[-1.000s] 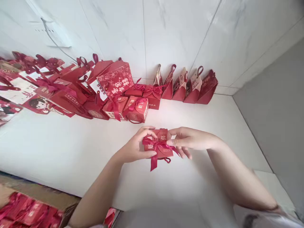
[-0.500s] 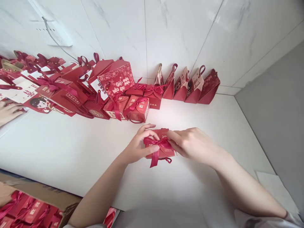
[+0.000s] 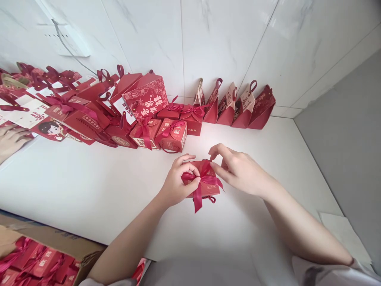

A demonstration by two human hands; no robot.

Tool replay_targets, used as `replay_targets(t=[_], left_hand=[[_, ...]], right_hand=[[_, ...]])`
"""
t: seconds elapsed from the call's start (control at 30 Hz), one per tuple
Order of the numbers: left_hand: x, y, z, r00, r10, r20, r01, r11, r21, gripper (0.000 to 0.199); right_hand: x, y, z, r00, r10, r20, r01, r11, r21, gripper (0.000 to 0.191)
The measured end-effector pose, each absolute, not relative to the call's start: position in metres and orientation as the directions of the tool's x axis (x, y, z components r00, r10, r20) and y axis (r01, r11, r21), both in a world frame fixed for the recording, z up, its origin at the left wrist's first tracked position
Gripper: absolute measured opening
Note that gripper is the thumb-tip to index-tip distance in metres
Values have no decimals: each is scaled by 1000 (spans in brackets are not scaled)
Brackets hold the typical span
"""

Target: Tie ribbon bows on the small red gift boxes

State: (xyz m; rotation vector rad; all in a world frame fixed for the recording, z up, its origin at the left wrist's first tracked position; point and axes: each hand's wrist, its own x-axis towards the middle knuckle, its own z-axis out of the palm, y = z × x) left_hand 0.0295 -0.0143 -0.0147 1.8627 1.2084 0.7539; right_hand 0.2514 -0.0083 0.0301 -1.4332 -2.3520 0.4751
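A small red gift box [image 3: 212, 190] lies on the white table in front of me, with a twisted cord loop at its near edge. Across its top runs a crimson ribbon [image 3: 198, 198] crossed in a bow-like shape. My left hand [image 3: 180, 178] pinches the ribbon at its centre, thumb and index finger together. At the box's far right corner is my right hand [image 3: 235, 167], its fingers apart and curved. The ribbon's upper end reaches close to the right fingertips; whether they touch it I cannot tell.
Red ribboned boxes [image 3: 172, 135] and bags crowd the back left. Several pointed boxes [image 3: 244, 109] line the tiled wall. Another person's hand [image 3: 12, 141] is at the far left. A cardboard box [image 3: 89, 258] of red boxes stands at the lower left.
My right hand has opened and lifted off the box's right side toward its far corner. The ribbon's right end now hangs loose. My left thumb and index finger have closed at the ribbon's centre.
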Motion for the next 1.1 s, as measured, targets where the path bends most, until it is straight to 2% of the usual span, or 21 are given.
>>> replay_targets(t=[0.1, 0.2, 0.27, 0.33, 0.4, 0.47, 0.53, 0.7, 0.8, 0.87, 0.97, 1.07, 1.1], left_hand=[[31, -14, -14, 368, 928, 59, 455, -235, 859, 2], [30, -14, -14, 376, 926, 46, 438, -222, 871, 3], [28, -12, -14, 379, 924, 50, 434, -225, 872, 3], [26, -10, -14, 384, 921, 62, 437, -240, 867, 3], [24, -9, -14, 396, 916, 68, 441, -255, 861, 4], [22, -7, -13, 408, 910, 69, 439, -262, 859, 5], [21, -7, -12, 405, 912, 71, 438, -261, 860, 6], [21, -7, -9, 380, 923, 61, 470, -250, 847, 5], [21, -7, -9, 369, 928, 54, 499, -247, 831, 5], [20, -7, -8, 371, 928, 46, 509, -244, 825, 6], [19, -6, -7, 387, 921, 39, 505, -247, 827, 7], [18, -6, -6, 412, 911, 22, 482, -239, 843, 2], [17, -6, -6, 419, 908, 11, 478, -230, 848, 8]], right_hand=[[266, -8, 43, -451, 876, -172, 760, 276, -588, 25], [278, -4, 45, -389, 869, -305, 814, 168, -556, 31], [281, 0, 41, -415, 835, -361, 827, 181, -532, 32], [280, 5, 37, -539, 716, -444, 776, 216, -593, 32], [277, 9, 34, -664, 562, -494, 686, 193, -702, 32], [274, 11, 35, -729, 489, -479, 609, 146, -780, 35], [270, 10, 37, -754, 487, -441, 556, 116, -823, 36], [258, -6, 40, -791, 441, -424, 489, 37, -872, 31], [239, -21, 36, -786, 473, -398, 471, 40, -881, 30], [222, -32, 32, -738, 560, -377, 512, 100, -853, 33], [201, -45, 26, -677, 662, -322, 621, 278, -733, 36], [199, -52, 27, -702, 656, -277, 655, 443, -612, 35], [203, -54, 29, -729, 635, -257, 642, 502, -579, 34]])
